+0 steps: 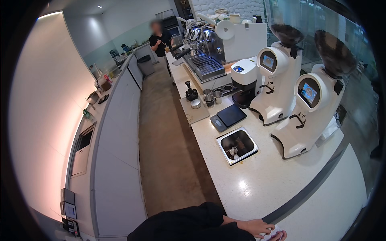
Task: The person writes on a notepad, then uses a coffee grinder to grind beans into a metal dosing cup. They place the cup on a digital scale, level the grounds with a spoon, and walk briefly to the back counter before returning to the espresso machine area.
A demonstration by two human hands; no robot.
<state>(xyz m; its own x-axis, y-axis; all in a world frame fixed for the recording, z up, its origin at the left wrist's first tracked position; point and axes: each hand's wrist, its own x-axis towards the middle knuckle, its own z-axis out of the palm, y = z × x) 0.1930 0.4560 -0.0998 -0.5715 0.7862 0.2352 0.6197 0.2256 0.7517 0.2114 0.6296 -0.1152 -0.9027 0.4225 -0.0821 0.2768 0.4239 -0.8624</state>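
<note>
At the bottom edge, my left hand reaches out of a black sleeve with its fingers bent onto a small white item, perhaps paper. My right hand holds the same item from the other side, and the frame's edge cuts most of this hand off. Both hands are over the near end of the white counter, beside a dark gap and a curved white ledge. What the item is cannot be made out.
Along the counter stand a steel bin insert with waste, a black scale, metal cups, a tamper, two white coffee grinders and an espresso machine. Another person stands at the far end. A floor aisle runs left.
</note>
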